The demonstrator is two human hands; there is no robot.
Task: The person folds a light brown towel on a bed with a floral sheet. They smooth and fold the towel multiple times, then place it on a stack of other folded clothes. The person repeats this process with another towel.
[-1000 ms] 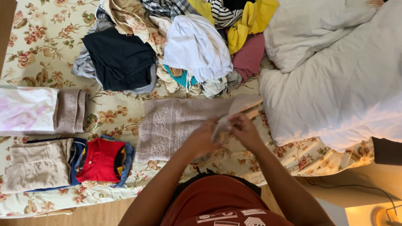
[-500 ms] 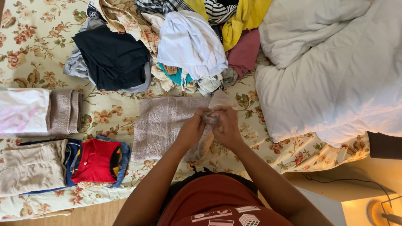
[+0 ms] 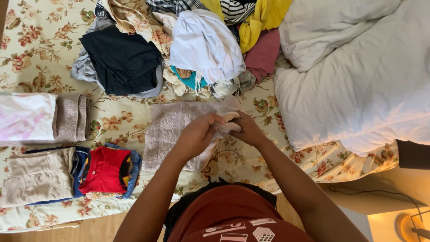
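A pale pink textured towel lies spread on the floral bedsheet in front of me. My left hand and my right hand meet over its right edge, both gripping a bunched fold of the towel. The fold is lifted and rolled between my fingers. The left part of the towel lies flat on the sheet.
A heap of unfolded clothes lies beyond the towel. Folded items sit at the left: a white and beige stack, a tan piece and a red garment. A white duvet fills the right.
My hands have drawn closer together and shifted slightly left over the towel, bunching its right edge tighter. The view has tilted a little.
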